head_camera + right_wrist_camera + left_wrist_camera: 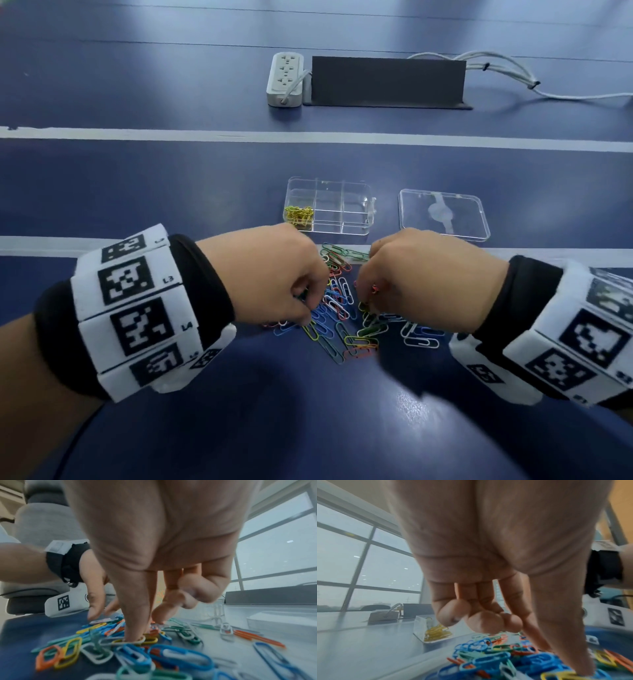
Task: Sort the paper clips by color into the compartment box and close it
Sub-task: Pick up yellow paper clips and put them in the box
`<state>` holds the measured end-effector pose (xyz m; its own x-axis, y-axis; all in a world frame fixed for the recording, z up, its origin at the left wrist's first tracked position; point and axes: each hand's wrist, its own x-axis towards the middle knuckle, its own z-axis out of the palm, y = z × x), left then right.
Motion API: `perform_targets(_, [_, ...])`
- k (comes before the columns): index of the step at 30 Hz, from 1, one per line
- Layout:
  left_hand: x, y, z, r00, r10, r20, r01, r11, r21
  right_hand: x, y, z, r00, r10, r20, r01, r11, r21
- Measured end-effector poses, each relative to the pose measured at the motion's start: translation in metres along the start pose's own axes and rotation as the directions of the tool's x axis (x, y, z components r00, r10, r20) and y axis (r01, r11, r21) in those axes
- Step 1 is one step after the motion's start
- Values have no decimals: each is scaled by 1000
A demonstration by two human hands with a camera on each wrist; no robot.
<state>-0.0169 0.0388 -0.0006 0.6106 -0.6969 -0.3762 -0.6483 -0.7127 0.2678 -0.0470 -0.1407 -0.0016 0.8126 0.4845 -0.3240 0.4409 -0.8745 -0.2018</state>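
step: we pick yellow clips (310, 330) from pile (342, 308)
left hand (270, 274): grip pinching a yellow clip, thumb pressing
right hand (421, 274): grip state unclear
next: carry to box (329, 205), 12 o'clock

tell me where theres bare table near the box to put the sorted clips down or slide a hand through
Bare blue table lies left of the compartment box, and behind it up to the white stripe. A narrow gap separates box and lid. It is crowded in front: the clip pile with the left hand and right hand over it.
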Motion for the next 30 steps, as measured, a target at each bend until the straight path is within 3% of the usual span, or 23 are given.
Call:
perform_targets(4, [2,5,6,995,-20,102,7,992,127,2,2,3,999,31,-21,-33,995,-95])
perform_targets(9, [2,4,8,996,1,89,-15,987,160,2,9,2,1000,27,-6,-27,995,-95])
perform_targets(12, [-1,1,8,998,23,50,-29,994,105,2,12,-1,1000,4,6,-3,998,-68])
perform_targets(15, [-3,-3,3,999,54,-3,-54,998,30,2,11,-2,1000,-9,4,9,988,-156])
perform_targets(18, [-6,-4,-5,996,25,-85,-30,998,-54,1,11,-5,999,-18,-42,7,967,-256])
perform_targets(22, [-1,-9,-11,981,-15,-193,-7,994,-112,1,10,-6,997,-62,-37,52,970,-239])
perform_targets(30, [18,-5,-2,997,-51,-53,50,999,-10,3,8,-8,997,-81,18,83,954,-287])
